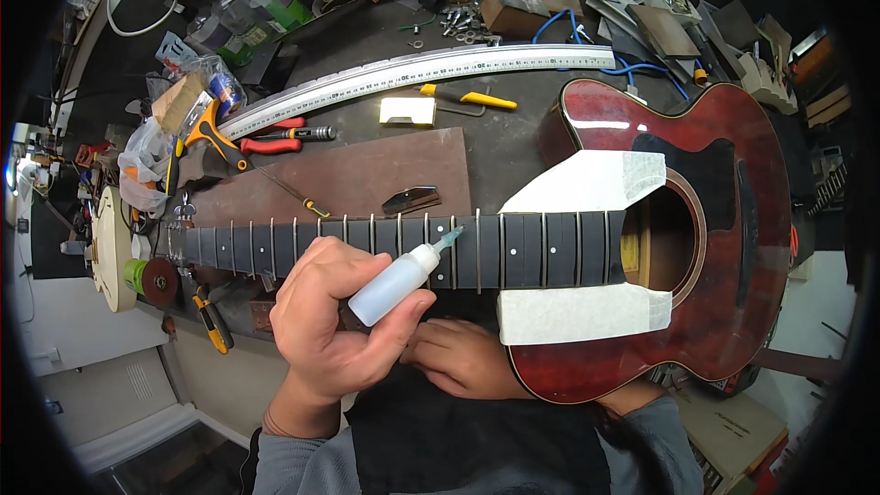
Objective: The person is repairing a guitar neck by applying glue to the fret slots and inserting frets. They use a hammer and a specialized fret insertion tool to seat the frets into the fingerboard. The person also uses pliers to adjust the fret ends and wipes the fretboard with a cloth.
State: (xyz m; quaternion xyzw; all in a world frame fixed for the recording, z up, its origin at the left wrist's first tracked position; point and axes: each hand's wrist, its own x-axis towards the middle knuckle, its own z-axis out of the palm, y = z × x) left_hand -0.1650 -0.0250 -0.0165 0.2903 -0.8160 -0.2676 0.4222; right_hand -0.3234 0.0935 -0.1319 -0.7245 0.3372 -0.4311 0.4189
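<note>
My left hand (335,316) is closed around a small translucent white squeeze bottle (380,295). Its narrow bluish nozzle points up and right, over the dark fretboard (572,252) of an acoustic guitar; whether the tip touches the board is unclear. Below the neck's near edge lies my right hand (463,359), fingers curled together; what they hold, if anything, is hidden. The guitar's glossy dark red body (733,312) lies at the right, over part of my right forearm. White masking pieces, an upper one (587,181) and a lower one (577,316), flank the fretboard end.
Behind the neck are a brown sheet (302,181), a long metal ruler (403,75), a yellow cutter knife (486,100) and red-handled pliers (271,145). Bottles (266,0) and loose hardware crowd the far bench. Yellow-black cutters (214,319) lie near the headstock.
</note>
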